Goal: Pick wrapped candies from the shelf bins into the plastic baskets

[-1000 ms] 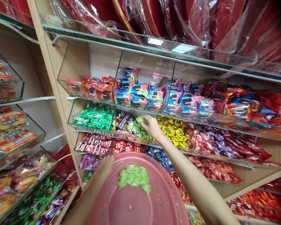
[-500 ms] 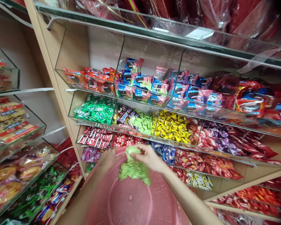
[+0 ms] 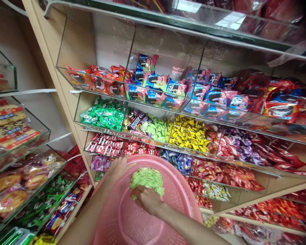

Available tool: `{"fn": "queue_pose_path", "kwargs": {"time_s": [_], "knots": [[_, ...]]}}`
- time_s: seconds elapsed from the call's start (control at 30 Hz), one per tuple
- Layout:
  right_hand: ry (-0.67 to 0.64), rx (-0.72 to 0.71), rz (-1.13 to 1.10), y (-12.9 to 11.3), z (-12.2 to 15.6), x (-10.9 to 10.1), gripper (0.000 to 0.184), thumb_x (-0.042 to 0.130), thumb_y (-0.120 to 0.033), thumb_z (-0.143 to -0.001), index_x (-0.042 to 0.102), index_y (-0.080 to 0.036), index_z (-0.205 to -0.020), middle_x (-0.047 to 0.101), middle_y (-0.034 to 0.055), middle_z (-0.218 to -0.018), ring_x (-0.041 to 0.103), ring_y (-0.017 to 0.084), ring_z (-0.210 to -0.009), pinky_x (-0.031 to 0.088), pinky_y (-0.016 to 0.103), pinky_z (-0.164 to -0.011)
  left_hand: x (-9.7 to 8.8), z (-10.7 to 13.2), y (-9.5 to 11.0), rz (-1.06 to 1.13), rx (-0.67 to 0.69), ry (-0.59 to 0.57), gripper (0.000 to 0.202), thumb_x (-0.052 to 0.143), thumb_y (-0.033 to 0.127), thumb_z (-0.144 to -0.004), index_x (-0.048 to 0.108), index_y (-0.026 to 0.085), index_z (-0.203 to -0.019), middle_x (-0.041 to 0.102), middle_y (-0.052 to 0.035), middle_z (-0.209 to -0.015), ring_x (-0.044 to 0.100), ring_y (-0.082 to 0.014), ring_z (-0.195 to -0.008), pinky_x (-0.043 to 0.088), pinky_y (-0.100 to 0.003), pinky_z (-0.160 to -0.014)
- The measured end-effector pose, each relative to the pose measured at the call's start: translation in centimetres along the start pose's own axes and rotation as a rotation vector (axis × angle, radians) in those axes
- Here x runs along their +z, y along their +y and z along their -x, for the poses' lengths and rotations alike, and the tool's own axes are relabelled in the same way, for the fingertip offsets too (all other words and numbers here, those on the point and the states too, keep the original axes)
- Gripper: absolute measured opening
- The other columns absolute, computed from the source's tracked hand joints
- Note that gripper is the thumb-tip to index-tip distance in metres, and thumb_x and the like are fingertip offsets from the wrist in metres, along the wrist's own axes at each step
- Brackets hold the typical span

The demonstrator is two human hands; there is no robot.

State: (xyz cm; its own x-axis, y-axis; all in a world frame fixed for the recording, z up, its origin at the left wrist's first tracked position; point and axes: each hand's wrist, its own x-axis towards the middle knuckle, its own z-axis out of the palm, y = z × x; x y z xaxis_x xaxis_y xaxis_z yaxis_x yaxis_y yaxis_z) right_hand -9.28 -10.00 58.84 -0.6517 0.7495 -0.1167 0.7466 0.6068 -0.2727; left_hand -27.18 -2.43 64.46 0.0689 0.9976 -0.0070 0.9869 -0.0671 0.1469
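A pink plastic basket (image 3: 177,204) with perforated sides is in front of me. My left hand (image 3: 119,167) grips its far left rim, the fingers lying over the edge. Inside, a pile of green-wrapped candies (image 3: 148,178) rests against the far wall. My right hand (image 3: 148,200) is down in the basket at the near side of that pile. Its fingers are curled, and a bit of green wrapper shows at the fingertips; how many candies they hold is hidden.
Glass-fronted bins beyond the basket hold green-wrapped sweets (image 3: 104,114), Snickers bars (image 3: 137,119), loose light-green candies (image 3: 155,127) and yellow-wrapped sweets (image 3: 188,132). Cookie packs (image 3: 155,81) fill the bins above. Shelves of packaged pastries (image 3: 10,204) stand close on the left.
My right hand has come down from the basket's far rim, where it held a green-wrapped candy, into the basket beside the pile. My left hand stays at the rim.
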Motion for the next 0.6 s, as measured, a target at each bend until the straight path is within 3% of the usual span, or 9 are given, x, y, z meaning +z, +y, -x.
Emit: {"fn": "queue_pose_path", "kwargs": {"time_s": [0.2, 0.43, 0.6], "knots": [[0.069, -0.037, 0.139, -0.6, 0.1, 1.4, 0.023, 0.043, -0.026, -0.09, 0.057, -0.017, -0.104, 0.059, 0.008, -0.105, 0.055, 0.021, -0.097, 0.045, 0.031, -0.08, 0.0, 0.1, 0.0, 0.003, -0.008, 0.006, 0.065, 0.024, 0.065, -0.081, 0.052, 0.016, -0.113, 0.066, -0.0157, -0.098, 0.062, -0.0289, -0.092, 0.043, -0.036, -0.075], [0.121, 0.019, 0.287, -0.9, 0.1, 2.4, 0.031, 0.039, -0.031, -0.092, 0.048, -0.015, -0.116, 0.058, 0.0085, -0.103, 0.054, 0.023, -0.092, 0.046, 0.036, -0.076, -0.2, 0.1, -0.1, -0.021, 0.01, 0.008, 0.068, 0.021, 0.066, -0.081, 0.052, 0.015, -0.114, 0.067, -0.0161, -0.096, 0.062, -0.0283, -0.091, 0.044, -0.035, -0.075], [0.134, 0.039, 0.239, -1.2, 0.2, 2.3, 0.036, 0.045, -0.029, -0.089, 0.044, -0.014, -0.122, 0.058, 0.0101, -0.103, 0.054, 0.025, -0.094, 0.045, 0.037, -0.078, -0.3, 0.1, 0.0, -0.029, 0.015, 0.001, 0.066, 0.02, 0.065, -0.082, 0.054, 0.015, -0.109, 0.068, -0.0153, -0.092, 0.063, -0.0282, -0.089, 0.045, -0.034, -0.072]]}}
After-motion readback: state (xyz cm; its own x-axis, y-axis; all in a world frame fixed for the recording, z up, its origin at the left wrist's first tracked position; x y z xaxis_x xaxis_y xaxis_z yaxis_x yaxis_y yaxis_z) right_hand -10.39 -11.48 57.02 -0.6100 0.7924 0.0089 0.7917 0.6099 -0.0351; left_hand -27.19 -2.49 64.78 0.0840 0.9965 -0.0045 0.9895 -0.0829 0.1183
